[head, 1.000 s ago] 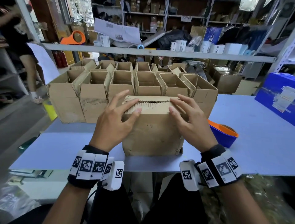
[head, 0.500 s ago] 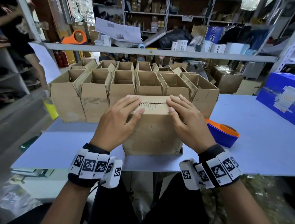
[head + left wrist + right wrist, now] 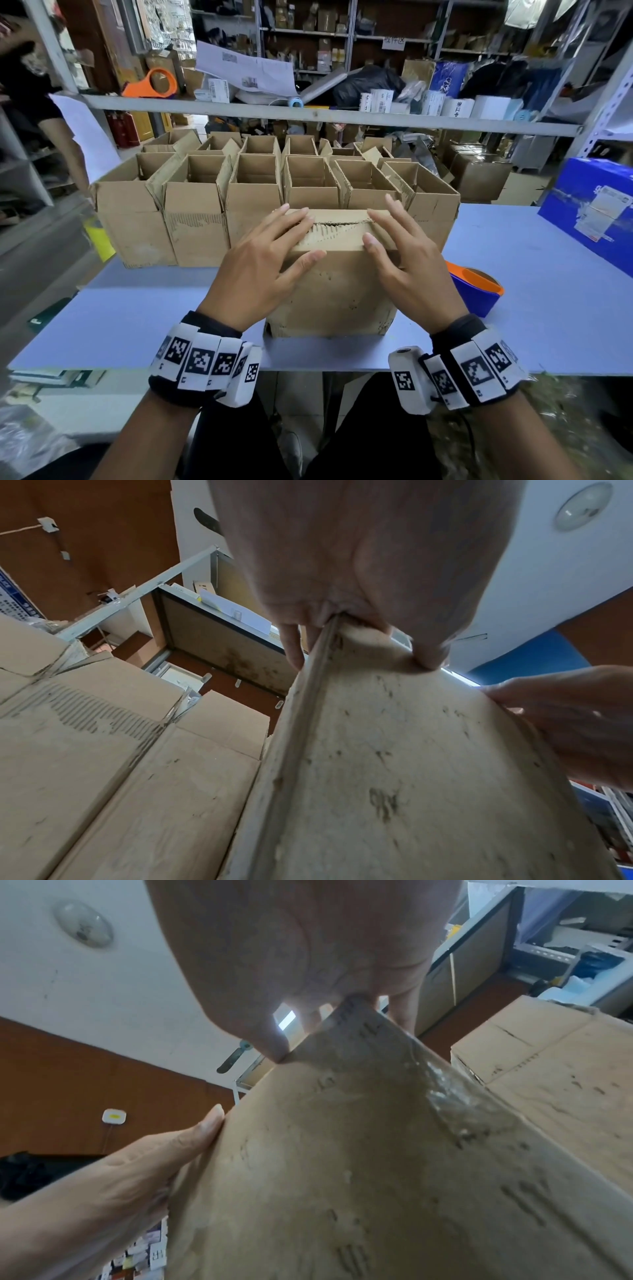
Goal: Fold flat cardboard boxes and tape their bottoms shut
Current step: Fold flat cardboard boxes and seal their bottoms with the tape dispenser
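A brown cardboard box (image 3: 335,291) stands on the light blue table (image 3: 137,318) right in front of me, its two flaps folded shut on top with a ragged seam between them. My left hand (image 3: 294,236) lies flat on the left part of the top, thumb down on the front edge. My right hand (image 3: 383,229) rests on the right part, thumb on the front edge and fingers straight, partly raised. In the left wrist view the left hand (image 3: 359,631) straddles the box (image 3: 411,777) corner. The right wrist view has the right hand (image 3: 325,1020) on the box (image 3: 377,1177).
Several open-topped boxes (image 3: 253,192) stand in rows just behind. A blue and orange tape dispenser (image 3: 476,287) lies right of the box. A blue carton (image 3: 592,209) sits at the far right. A grey shelf bar (image 3: 308,114) runs overhead; a person (image 3: 51,113) stands left.
Both hands slid inward along the top flaps, then drew slightly apart again. The right fingers have lifted a little. The box has stayed in place.
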Action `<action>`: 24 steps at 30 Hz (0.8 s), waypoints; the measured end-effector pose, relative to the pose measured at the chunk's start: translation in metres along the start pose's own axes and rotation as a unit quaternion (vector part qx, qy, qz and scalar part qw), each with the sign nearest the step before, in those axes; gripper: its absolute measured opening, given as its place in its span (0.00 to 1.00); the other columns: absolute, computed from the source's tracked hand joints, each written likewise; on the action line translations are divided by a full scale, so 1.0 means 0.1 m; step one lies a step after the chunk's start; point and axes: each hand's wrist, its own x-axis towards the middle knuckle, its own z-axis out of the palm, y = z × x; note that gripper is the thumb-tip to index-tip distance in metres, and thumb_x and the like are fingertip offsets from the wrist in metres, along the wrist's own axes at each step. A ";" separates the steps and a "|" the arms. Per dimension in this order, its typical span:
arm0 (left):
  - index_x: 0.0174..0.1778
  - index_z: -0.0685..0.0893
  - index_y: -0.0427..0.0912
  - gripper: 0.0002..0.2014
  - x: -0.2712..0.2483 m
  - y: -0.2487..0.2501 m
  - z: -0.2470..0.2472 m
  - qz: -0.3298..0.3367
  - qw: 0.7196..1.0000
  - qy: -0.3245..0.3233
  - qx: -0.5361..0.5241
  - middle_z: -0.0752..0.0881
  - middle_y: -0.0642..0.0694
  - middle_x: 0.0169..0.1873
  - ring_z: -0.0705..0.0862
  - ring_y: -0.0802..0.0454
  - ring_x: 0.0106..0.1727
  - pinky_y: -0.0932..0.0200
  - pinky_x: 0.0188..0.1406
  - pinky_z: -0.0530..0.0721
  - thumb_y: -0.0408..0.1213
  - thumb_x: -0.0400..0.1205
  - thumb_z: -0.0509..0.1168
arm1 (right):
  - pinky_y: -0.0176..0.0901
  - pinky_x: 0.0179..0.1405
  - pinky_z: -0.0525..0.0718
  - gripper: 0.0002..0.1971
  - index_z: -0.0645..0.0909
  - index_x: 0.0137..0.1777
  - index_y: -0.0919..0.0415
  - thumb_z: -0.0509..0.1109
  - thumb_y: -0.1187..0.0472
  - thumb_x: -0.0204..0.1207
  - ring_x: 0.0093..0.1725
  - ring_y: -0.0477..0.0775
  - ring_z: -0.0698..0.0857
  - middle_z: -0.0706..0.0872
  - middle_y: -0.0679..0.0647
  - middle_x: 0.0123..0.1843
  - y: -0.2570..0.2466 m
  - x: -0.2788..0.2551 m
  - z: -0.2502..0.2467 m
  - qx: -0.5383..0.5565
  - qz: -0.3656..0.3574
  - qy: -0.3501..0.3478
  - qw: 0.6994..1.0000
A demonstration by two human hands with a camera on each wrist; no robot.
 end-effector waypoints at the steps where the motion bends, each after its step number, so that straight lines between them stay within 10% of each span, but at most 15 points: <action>1: 0.80 0.76 0.50 0.29 0.00 0.00 0.00 0.001 1.000 0.002 0.001 0.74 0.58 0.79 0.63 0.60 0.85 0.48 0.79 0.73 0.62 0.86 0.55 | 0.47 0.87 0.61 0.26 0.72 0.84 0.53 0.66 0.49 0.87 0.89 0.48 0.59 0.62 0.50 0.90 0.02 0.00 0.01 0.014 0.015 0.007 1.000; 7: 0.77 0.80 0.47 0.26 0.00 0.03 -0.01 -0.018 0.998 0.017 -0.056 0.77 0.57 0.77 0.65 0.62 0.83 0.56 0.79 0.71 0.56 0.87 0.58 | 0.55 0.80 0.75 0.36 0.63 0.88 0.51 0.69 0.43 0.84 0.78 0.45 0.76 0.75 0.43 0.81 0.14 -0.03 0.06 0.188 0.173 0.026 0.966; 12: 0.72 0.84 0.44 0.17 0.03 0.02 0.00 -0.065 0.981 0.057 -0.171 0.81 0.55 0.73 0.69 0.65 0.80 0.56 0.81 0.69 0.42 0.88 0.64 | 0.51 0.79 0.76 0.34 0.63 0.89 0.48 0.67 0.42 0.85 0.76 0.44 0.76 0.75 0.45 0.83 0.18 -0.03 0.07 0.195 0.167 0.024 0.966; 24: 0.66 0.89 0.44 0.18 0.04 -0.08 0.01 -0.105 0.964 0.087 -0.229 0.85 0.57 0.69 0.74 0.68 0.77 0.57 0.79 0.72 0.46 0.81 0.73 | 0.51 0.77 0.78 0.34 0.68 0.86 0.47 0.64 0.39 0.81 0.75 0.48 0.79 0.79 0.45 0.78 0.20 -0.02 0.05 0.198 0.153 0.029 0.968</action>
